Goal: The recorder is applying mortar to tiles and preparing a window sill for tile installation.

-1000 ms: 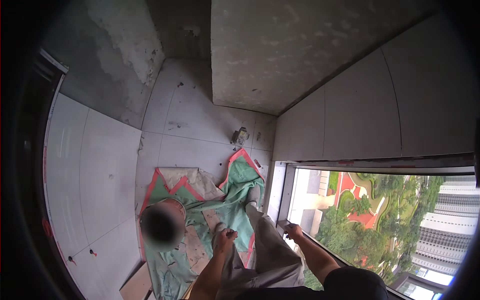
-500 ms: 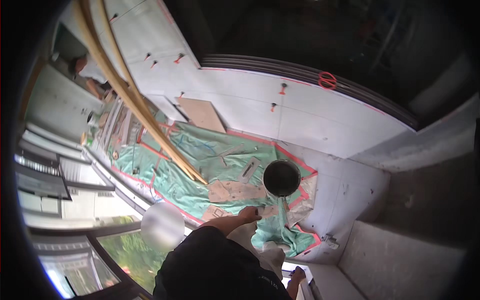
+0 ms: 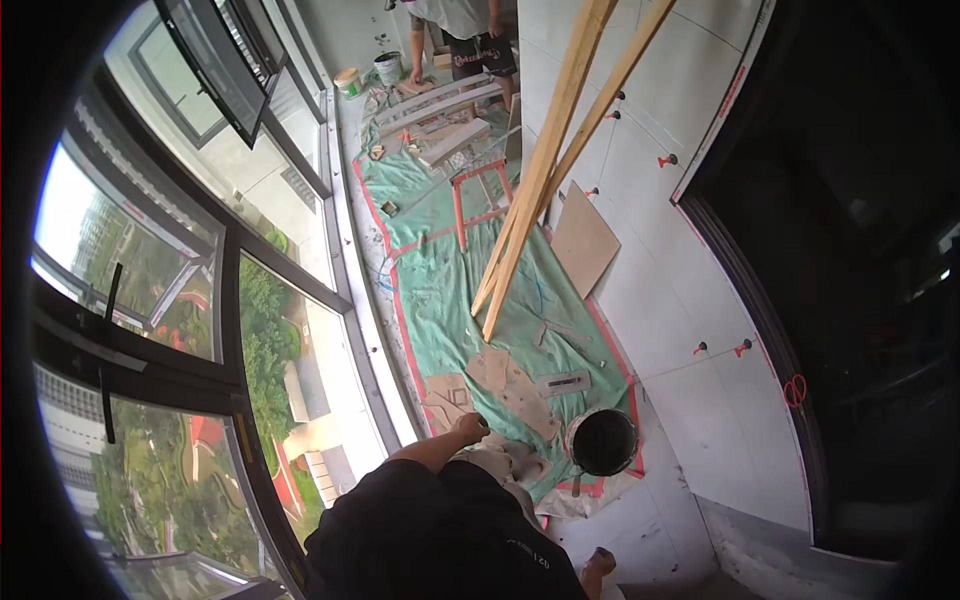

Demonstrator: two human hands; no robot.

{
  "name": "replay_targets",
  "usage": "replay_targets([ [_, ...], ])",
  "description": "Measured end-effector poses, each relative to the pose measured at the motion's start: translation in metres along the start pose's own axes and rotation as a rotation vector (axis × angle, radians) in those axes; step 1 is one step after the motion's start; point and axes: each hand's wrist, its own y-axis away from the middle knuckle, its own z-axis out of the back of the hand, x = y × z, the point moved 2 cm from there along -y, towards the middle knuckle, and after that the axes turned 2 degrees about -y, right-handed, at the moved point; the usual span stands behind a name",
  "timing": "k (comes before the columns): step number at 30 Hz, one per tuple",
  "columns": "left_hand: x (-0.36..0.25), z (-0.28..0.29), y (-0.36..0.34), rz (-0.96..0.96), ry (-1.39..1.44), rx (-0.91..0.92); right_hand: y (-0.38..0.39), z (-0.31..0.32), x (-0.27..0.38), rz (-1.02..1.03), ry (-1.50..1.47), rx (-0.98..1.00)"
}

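My left hand (image 3: 468,429) hangs at the front of my body, fingers curled round something small I cannot make out, above cardboard scraps (image 3: 510,385) on a green drop cloth (image 3: 430,290) with pink borders. Low at the right, my right hand (image 3: 600,564) is closed, also on something small and dark. A bucket (image 3: 573,455) with dark contents stands near my feet, between my two hands in the picture. Just beyond it a flat metal trowel (image 3: 562,384) lies on the cloth.
Long wooden battens (image 3: 540,200) lean on the right tiled wall (image 3: 650,300), beside a tan board (image 3: 585,240). Farther off are an orange stand (image 3: 460,215), pale strips (image 3: 440,100), two pails (image 3: 388,67) and a co-worker (image 3: 470,45). Windows (image 3: 235,320) line the left side.
My view has swung round from the bare concrete corner to along the length of the space. The co-worker, first out of view, then at the upper left, is now at the top centre.
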Motion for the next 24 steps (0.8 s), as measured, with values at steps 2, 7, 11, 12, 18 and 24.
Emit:
replay_targets([
  [2, 0.021, 0.025, 0.017, 0.007, 0.159, -0.053, -0.013, -0.018, 0.011, -0.135, -0.115, 0.119],
  [7, 0.068, 0.076, 0.062, 0.046, 0.294, -0.180, -0.065, -0.079, 0.081, -0.452, -0.255, 0.781],
  [11, 0.102, 0.098, 0.081, 0.207, 0.281, -0.373, -0.055, -0.138, 0.188, 0.015, -0.255, 0.559],
  [12, 0.113, 0.100, 0.081, 0.219, 0.315, -0.389, -0.057, -0.151, 0.207, 0.156, -0.274, 0.550],
  [18, 0.200, 0.141, 0.069, 0.375, 0.316, -0.459, 0.031, -0.187, 0.381, 0.008, -0.418, 0.898],
  [24, 0.274, 0.253, 0.020, 0.480, 0.548, -0.546, 0.109, -0.251, 0.466, 0.001, -0.053, 0.998],
])
